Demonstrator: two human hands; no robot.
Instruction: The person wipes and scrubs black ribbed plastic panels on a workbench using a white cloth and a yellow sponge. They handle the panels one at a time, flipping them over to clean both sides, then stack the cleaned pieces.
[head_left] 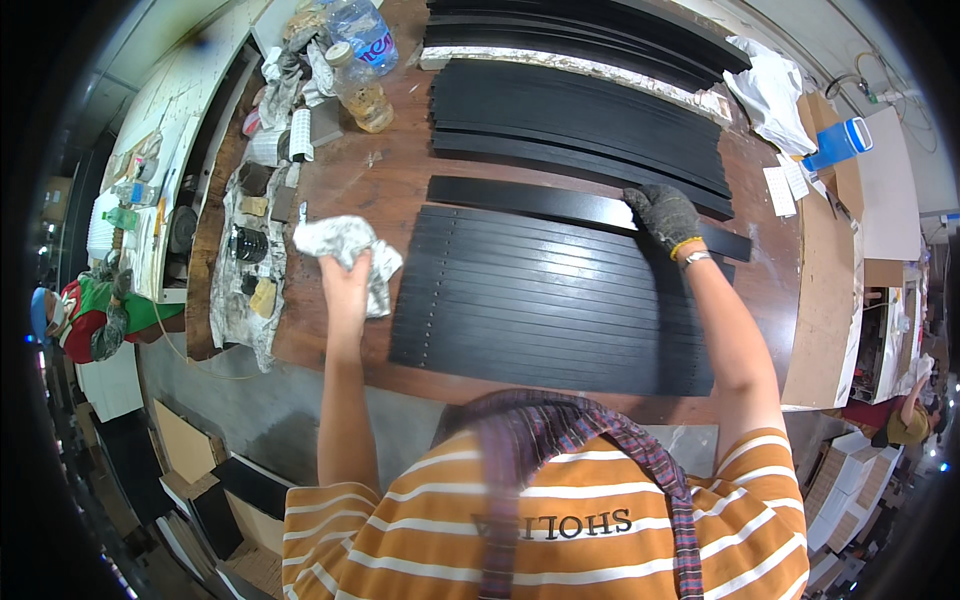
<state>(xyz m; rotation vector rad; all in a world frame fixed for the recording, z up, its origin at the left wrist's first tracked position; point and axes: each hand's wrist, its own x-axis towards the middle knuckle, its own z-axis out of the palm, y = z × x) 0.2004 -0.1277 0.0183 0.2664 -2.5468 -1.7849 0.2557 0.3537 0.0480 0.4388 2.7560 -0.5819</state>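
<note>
My bare left hand (345,280) is closed on a crumpled white rag (345,237) with grey stains, at the left of the black strips. My right hand (667,217), in a dark grey knitted glove with a yellow cuff, grips a single long black strip (520,197) near its right end; some of its fingers are hidden. That strip lies slightly slanted, just beyond a wide row of black strips (550,295) laid side by side. Small dots or holes line the row's left end. Light glares off the strip beside the glove.
Farther back lie more black strips (570,105) and a white-speckled bar (580,68). Bottles, including a jar of brownish liquid (365,100), stand far left. A stained cloth (240,310) with sponges and a dark tin lies left. A white bag (770,90) and blue container (838,143) are right.
</note>
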